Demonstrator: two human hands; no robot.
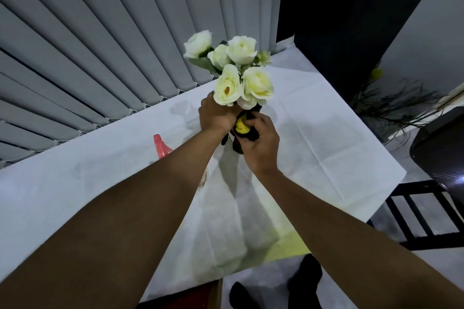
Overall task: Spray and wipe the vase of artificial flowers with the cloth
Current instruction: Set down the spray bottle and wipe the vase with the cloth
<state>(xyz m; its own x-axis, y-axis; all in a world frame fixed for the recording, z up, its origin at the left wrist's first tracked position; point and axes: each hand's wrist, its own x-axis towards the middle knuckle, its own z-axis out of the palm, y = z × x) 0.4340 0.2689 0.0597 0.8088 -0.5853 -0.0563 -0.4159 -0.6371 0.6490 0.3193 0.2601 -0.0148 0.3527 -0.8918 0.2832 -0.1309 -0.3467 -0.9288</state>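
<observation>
Our fingers (213, 110) on the left hand (217, 115) are curling closed around the neck of the vase just under the cream-white artificial roses (238, 75), while the right hand (261, 145) is closing on a dark cloth with a yellow patch (242, 129) and pressing it against the vase's side. The vase itself is mostly hidden behind both hands and the cloth, so we cannot tell its colour or shape; it is standing near the middle of the table covered in a white creased tablecloth (326, 133).

In this single head view, the bouquet is pointing up and slightly away from us toward the grey vertical blinds (88, 57), and its long axis is running from the hidden base up through the stems to the blooms.

We are judging the main risk to be tipping: the cloth's sideways rubbing is pushing high on a top-heavy thing, so a loosening left grip could let it topple. The red-capped spray bottle (162, 148), partly hidden behind our left forearm, could also get knocked by that arm.
</observation>
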